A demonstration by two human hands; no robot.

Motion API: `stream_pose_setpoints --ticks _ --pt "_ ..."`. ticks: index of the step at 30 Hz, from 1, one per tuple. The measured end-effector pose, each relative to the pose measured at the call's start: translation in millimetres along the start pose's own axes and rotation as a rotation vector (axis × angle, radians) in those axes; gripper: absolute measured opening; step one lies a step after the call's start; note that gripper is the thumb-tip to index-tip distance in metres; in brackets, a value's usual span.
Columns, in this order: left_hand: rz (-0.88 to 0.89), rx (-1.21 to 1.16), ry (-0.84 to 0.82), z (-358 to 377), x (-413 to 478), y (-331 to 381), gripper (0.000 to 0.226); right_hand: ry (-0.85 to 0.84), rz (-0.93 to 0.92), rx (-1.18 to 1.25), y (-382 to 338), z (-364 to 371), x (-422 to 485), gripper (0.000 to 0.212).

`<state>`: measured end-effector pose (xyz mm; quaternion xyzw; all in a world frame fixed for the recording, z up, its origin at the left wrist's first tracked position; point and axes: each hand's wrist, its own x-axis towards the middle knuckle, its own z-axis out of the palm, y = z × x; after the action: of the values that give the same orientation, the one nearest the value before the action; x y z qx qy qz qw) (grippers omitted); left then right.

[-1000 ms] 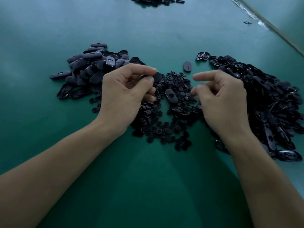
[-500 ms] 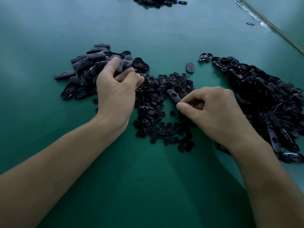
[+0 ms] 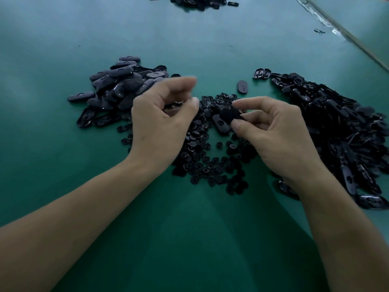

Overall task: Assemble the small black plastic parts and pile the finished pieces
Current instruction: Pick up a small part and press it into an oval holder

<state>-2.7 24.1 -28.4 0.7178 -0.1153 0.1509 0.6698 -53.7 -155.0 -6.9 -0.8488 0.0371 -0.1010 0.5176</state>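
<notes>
Left hand (image 3: 162,123): raised over the border of the left and middle heaps, forefinger and thumb parted, other fingers loosely curled. It is blurred, so whether it carries anything cannot be told.
Right hand (image 3: 280,133): thumb and forefinger pinch a black part (image 3: 228,114) above the middle heap.
Black part: roundish and matte, with a blurred outline. It is held clear of the table.
Left pile (image 3: 117,87): closed, elongated oval pieces with smooth rounded backs and a dull sheen.
Middle pile (image 3: 206,159): small round discs, loosely scattered at the edges. One oval piece with a hole (image 3: 220,124) lies among them, just under the held part.
Right pile (image 3: 336,127): open oval shells, glossy, with hollow ribbed insides showing.
Lone oval piece (image 3: 242,87): lies flat on the table beyond the middle pile, apart from every heap.
Far pile (image 3: 195,1): more dark parts, cut off by the top edge.
Table (image 3: 189,239): smooth green matte covering that bears all the heaps directly.
</notes>
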Motion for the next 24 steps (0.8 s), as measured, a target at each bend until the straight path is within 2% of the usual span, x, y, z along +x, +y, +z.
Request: stream_pose_setpoints --ticks 2,5,10,16,18,20,24 --pt "0.004 -0.005 -0.092 2 -3 3 0.016 -0.032 -0.009 0.090 -2 1 0 0.019" --pt "-0.006 0.000 -0.193 3 -6 6 0.010 -0.073 -0.050 0.196 -4 2 0 0.022" --pt "-0.021 -0.054 -0.285 1 -7 7 0.011 -0.083 -0.098 0.227 -6 7 -2 0.029" --pt "-0.072 -0.149 -0.288 2 -5 6 0.019 0.009 -0.052 0.236 -5 10 -2 0.020" --pt "-0.081 -0.171 -0.277 1 -5 5 0.018 0.110 -0.083 0.080 -3 9 -2 0.015" --pt "-0.084 -0.192 -0.265 1 -5 4 0.018 0.205 -0.128 -0.179 0 7 -1 0.015" --pt "-0.080 -0.201 -0.248 1 -5 3 0.018 0.146 -0.102 -0.648 7 3 -1 0.028"
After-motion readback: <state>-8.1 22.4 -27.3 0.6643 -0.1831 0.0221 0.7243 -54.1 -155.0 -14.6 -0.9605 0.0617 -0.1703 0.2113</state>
